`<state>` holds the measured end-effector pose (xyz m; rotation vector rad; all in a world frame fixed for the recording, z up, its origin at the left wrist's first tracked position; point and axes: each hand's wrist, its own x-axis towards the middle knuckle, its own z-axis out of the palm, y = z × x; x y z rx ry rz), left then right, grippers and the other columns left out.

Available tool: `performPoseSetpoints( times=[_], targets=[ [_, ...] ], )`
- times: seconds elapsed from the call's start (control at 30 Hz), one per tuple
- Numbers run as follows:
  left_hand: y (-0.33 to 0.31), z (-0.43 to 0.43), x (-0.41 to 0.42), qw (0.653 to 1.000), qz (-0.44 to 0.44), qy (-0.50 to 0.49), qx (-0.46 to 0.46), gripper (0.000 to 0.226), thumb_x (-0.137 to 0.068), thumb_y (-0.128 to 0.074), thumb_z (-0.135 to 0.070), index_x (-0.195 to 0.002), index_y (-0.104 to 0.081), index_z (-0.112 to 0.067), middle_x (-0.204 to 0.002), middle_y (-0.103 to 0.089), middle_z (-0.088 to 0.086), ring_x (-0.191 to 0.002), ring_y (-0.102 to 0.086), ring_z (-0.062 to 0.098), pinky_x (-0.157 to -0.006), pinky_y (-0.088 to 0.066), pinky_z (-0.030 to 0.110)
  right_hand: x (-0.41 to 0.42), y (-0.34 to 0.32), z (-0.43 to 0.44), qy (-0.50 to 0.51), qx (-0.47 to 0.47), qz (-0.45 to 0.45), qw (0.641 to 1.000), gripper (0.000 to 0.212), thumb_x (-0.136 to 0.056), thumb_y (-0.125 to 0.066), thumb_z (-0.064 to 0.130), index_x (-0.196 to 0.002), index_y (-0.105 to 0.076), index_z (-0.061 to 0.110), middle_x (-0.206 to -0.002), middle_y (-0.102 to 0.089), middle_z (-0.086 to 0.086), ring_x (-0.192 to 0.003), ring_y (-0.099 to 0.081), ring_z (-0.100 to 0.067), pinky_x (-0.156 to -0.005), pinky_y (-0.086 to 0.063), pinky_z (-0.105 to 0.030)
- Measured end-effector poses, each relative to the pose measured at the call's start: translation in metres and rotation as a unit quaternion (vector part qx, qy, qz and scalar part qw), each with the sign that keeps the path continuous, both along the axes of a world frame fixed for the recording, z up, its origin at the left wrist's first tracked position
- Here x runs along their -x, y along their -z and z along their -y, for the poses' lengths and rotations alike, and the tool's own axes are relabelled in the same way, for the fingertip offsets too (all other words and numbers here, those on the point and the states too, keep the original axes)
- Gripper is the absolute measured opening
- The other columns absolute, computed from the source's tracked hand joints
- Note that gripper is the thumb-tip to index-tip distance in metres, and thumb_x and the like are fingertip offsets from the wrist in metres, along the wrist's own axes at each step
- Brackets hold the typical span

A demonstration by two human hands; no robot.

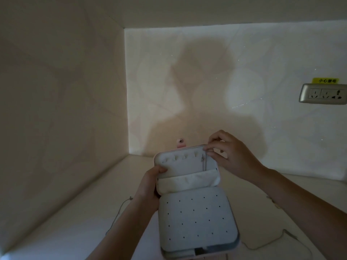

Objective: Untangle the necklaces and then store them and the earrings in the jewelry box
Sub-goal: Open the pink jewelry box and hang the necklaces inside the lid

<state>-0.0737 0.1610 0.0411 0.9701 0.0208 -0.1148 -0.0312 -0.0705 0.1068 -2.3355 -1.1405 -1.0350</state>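
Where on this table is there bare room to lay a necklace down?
Bare table lies between the left wall and the necklace left of the jewelry box, and below the socket. Crowded: around the box, with another necklace at its near right.

The jewelry box (pixel 197 218) sits open on the counter (pixel 75 212). Its lid (pixel 180 166) stands up at the back. A necklace (pixel 203 162) hangs inside the lid, on the right. The left hand (pixel 150 182) holds the box's left side. The right hand (pixel 227 152) is at its back right corner. A second necklace (pixel 120 211) lies left of the box and a third necklace (pixel 272 243) lies right of it. A wall socket (pixel 323 93) is behind, far right.
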Motion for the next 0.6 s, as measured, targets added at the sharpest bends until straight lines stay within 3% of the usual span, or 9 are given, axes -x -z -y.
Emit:
performPoseSetpoints(
  times=[0.1,0.23,0.33,0.43,0.53,0.6],
  targets=[
    [0.000,-0.002,0.000,1.000,0.012,-0.009,-0.011,0.033,-0.090,-0.043,-0.016,-0.112,-0.064,-0.004,-0.101,-0.071,0.021,-0.082,-0.069,0.034,-0.075,-0.054,0.042,0.013,0.007,0.009,0.011,-0.031,-0.054,0.998,0.014,-0.090,-0.065,0.012,-0.103,-0.070,0.015,-0.101,-0.056,0.009,-0.080,-0.057,-0.006,-0.067,-0.045,-0.013],
    [0.000,-0.010,-0.001,0.999,0.014,-0.023,-0.043,0.028,-0.094,-0.048,-0.020,-0.110,-0.064,-0.004,-0.095,-0.073,0.017,-0.077,-0.072,0.030,-0.066,-0.055,0.038,0.037,0.011,0.034,0.047,-0.087,-0.183,0.978,0.014,-0.091,-0.063,0.010,-0.096,-0.072,0.020,-0.089,-0.068,0.011,-0.074,-0.061,-0.002,-0.066,-0.045,-0.010],
    [0.000,-0.016,-0.002,0.997,0.005,-0.023,-0.077,0.027,-0.095,-0.051,-0.024,-0.107,-0.065,-0.005,-0.095,-0.073,0.016,-0.078,-0.072,0.029,-0.061,-0.058,0.035,0.046,0.021,0.063,0.114,-0.052,-0.288,0.949,0.012,-0.092,-0.062,0.015,-0.090,-0.073,0.020,-0.081,-0.071,0.006,-0.068,-0.063,-0.001,-0.063,-0.046,-0.009],
    [0.003,-0.014,-0.001,0.995,-0.010,-0.017,-0.097,0.027,-0.095,-0.052,-0.025,-0.110,-0.065,-0.005,-0.095,-0.073,0.016,-0.085,-0.069,0.030,-0.069,-0.057,0.038,0.054,0.037,0.094,0.158,-0.052,-0.318,0.933,0.013,-0.089,-0.066,0.013,-0.089,-0.074,0.023,-0.082,-0.073,0.008,-0.073,-0.064,0.002,-0.064,-0.044,-0.008],
    [0.006,-0.011,0.000,0.994,-0.018,-0.006,-0.103,0.028,-0.095,-0.052,-0.024,-0.110,-0.065,-0.004,-0.095,-0.073,0.016,-0.090,-0.066,0.031,-0.088,-0.050,0.045,0.064,0.059,0.116,0.171,-0.039,-0.346,0.922,0.020,-0.090,-0.063,0.006,-0.092,-0.075,0.023,-0.089,-0.072,0.012,-0.078,-0.062,0.010,-0.068,-0.044,-0.005],
    [0.006,-0.010,-0.001,0.995,-0.022,0.007,-0.102,0.030,-0.095,-0.052,-0.025,-0.112,-0.064,-0.004,-0.102,-0.071,0.019,-0.094,-0.066,0.032,-0.095,-0.046,0.049,0.066,0.077,0.129,0.193,-0.002,-0.362,0.912,0.025,-0.091,-0.062,0.005,-0.097,-0.074,0.026,-0.095,-0.068,0.016,-0.089,-0.062,0.005,-0.076,-0.044,-0.005]
  ],
)
